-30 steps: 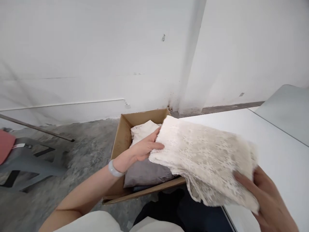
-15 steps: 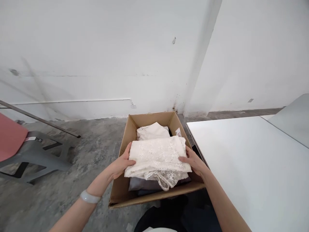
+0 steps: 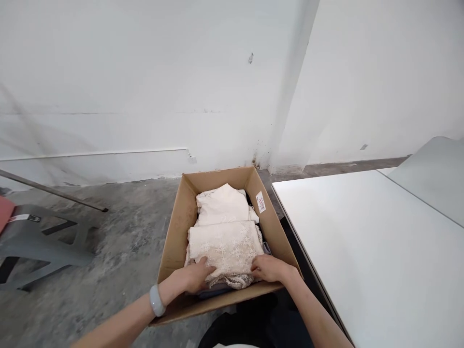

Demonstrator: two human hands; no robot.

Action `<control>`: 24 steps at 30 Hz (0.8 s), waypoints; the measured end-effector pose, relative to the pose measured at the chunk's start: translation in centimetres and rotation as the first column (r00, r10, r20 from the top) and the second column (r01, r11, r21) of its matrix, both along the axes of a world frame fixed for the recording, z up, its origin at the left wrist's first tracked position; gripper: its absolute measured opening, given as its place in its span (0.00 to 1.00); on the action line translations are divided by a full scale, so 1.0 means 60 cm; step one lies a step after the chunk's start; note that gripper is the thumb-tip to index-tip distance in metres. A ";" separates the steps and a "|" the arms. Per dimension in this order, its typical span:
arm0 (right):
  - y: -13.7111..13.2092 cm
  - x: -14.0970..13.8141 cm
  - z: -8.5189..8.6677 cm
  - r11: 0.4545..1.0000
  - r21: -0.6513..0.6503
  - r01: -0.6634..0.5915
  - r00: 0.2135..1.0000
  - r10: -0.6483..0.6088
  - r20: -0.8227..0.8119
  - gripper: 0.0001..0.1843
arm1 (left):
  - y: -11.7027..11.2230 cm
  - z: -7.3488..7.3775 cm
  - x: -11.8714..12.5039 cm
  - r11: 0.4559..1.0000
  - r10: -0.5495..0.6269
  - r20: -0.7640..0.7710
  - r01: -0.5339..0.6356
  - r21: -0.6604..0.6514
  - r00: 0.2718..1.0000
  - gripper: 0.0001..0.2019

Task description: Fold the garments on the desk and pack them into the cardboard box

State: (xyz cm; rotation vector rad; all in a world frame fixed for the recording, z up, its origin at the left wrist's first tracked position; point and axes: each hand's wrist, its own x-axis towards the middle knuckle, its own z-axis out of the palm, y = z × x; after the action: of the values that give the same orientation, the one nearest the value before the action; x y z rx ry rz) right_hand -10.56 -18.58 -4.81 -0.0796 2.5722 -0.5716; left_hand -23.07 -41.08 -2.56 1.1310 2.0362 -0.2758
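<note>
A folded cream lace cloth (image 3: pixel 224 244) with a flower pattern lies in an open cardboard box (image 3: pixel 170 232). My left hand (image 3: pixel 198 274) rests on its near left corner, fingers apart. On the near right edge, my right hand (image 3: pixel 268 268) touches the lace with loosely bent fingers and does not wrap round it. Behind the lace, another cream-white folded garment (image 3: pixel 223 203) fills the far part of the box. Darker cloth (image 3: pixel 215 291) shows beneath the lace at the near side; the rest of it is hidden.
A white table (image 3: pixel 362 241) stands close to the box's right side. To the left are a grey plastic stool (image 3: pixel 47 241) and a thin metal pole (image 3: pixel 54 191). A white wall (image 3: pixel 145 72) rises behind. A label (image 3: pixel 260 201) is on the box's inner right wall.
The lace cloth has gone down into the box, and both hands have moved to its near edge and loosened. The view has shifted slightly to the right.
</note>
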 end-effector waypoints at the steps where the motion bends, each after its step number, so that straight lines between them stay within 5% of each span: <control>1: -0.001 -0.001 -0.005 1.000 0.020 -0.003 0.999 0.002 0.047 0.15 | 0.001 -0.007 0.002 1.000 -0.022 0.014 0.022 -0.020 1.000 0.32; 7: -0.005 -0.002 -0.011 0.996 0.085 0.020 0.988 -0.032 0.148 0.18 | 0.024 -0.057 0.017 0.978 -0.045 -0.023 0.039 -0.206 0.999 0.43; 10: -0.007 0.003 0.001 0.995 0.072 0.072 0.992 -0.078 0.095 0.17 | 0.029 -0.068 0.018 0.983 -0.027 -0.055 0.016 -0.185 0.998 0.45; 14: 0.001 0.023 0.036 0.986 -0.029 0.165 0.970 -0.167 -0.175 0.16 | 0.038 -0.047 0.005 0.994 -0.084 -0.018 0.082 -0.065 0.996 0.40; 18: 0.033 0.077 0.098 0.971 -0.072 0.228 0.887 -0.237 -0.396 0.09 | 0.091 -0.014 -0.009 0.970 -0.238 -0.114 0.241 0.017 0.965 0.31; 21: 0.067 0.160 0.149 0.919 -0.071 0.387 0.795 -0.372 -0.480 0.06 | 0.166 0.000 -0.003 0.898 -0.361 -0.240 0.405 0.170 0.901 0.30; 24: 0.102 0.284 0.181 0.763 -0.092 0.640 0.612 -0.577 -0.541 0.05 | 0.265 0.014 0.037 0.721 -0.464 -0.368 0.585 0.373 0.806 0.30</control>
State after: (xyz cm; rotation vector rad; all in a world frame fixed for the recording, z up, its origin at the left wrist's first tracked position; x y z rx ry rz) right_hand 6.48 -12.44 6.07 0.8445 3.1759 -0.7195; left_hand -20.83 -25.20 -1.71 2.0974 1.9994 -0.2121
